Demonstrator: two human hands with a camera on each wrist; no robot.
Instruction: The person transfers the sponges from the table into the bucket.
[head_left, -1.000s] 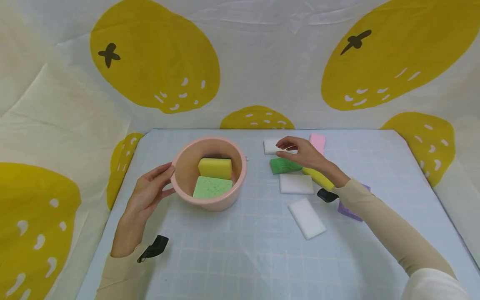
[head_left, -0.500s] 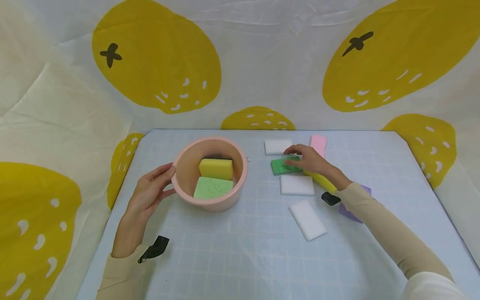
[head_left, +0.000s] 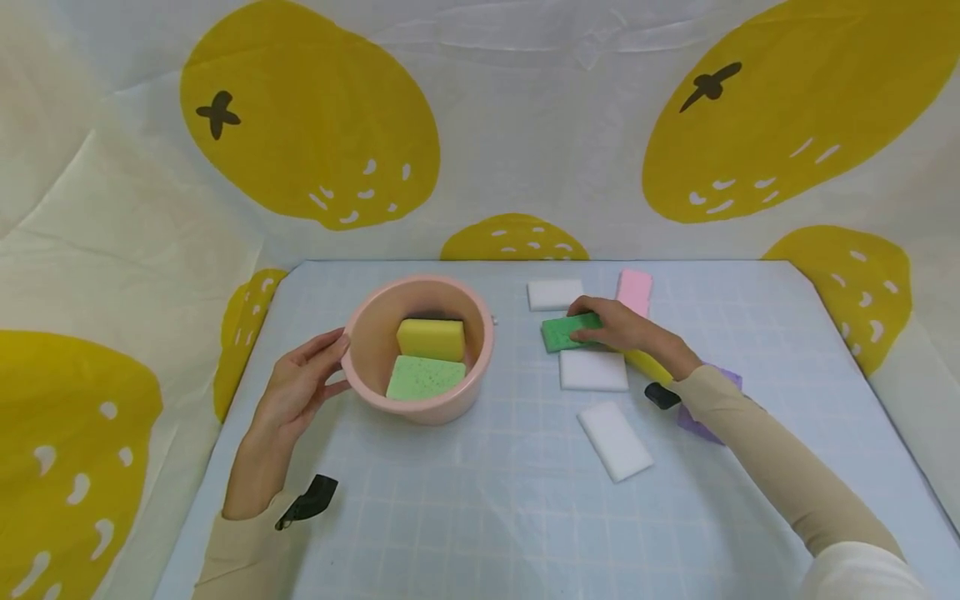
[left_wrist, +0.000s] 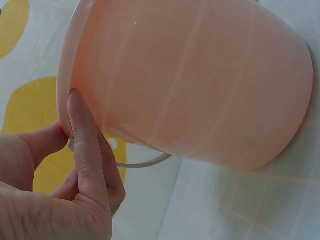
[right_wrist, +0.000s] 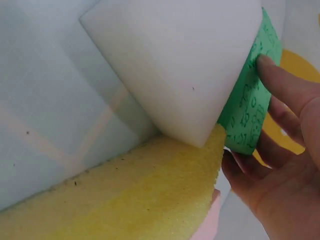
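Note:
My left hand point(head_left: 302, 375) pinches the left rim of a pink bucket point(head_left: 480, 367) between thumb and fingers; in the left wrist view the fingers point(left_wrist: 85, 145) lie along its outer wall. Inside the bucket are a yellow sponge point(head_left: 431, 339) and a light green sponge point(head_left: 425, 377). On the right, my right hand point(head_left: 618, 323) grips a dark green sponge point(head_left: 558, 333), thumb on one side and fingers on the other, as the right wrist view shows. A white sponge point(head_left: 592, 370) lies just in front of it, and a yellow sponge point(right_wrist: 150, 200) is partly hidden beneath the right wrist.
Another white sponge point(head_left: 555, 294) lies behind the green one, with a pink sponge point(head_left: 635, 287) to its right. A third white sponge point(head_left: 615, 440) is nearer the front. Under the right forearm a purple sponge point(head_left: 697, 423) shows in part. A fruit-print cloth point(head_left: 525, 125) hangs behind the table.
My right hand has come down from above the sponges and drawn back slightly, and its fingers have closed around the dark green sponge. The left hand and the bucket have stayed put.

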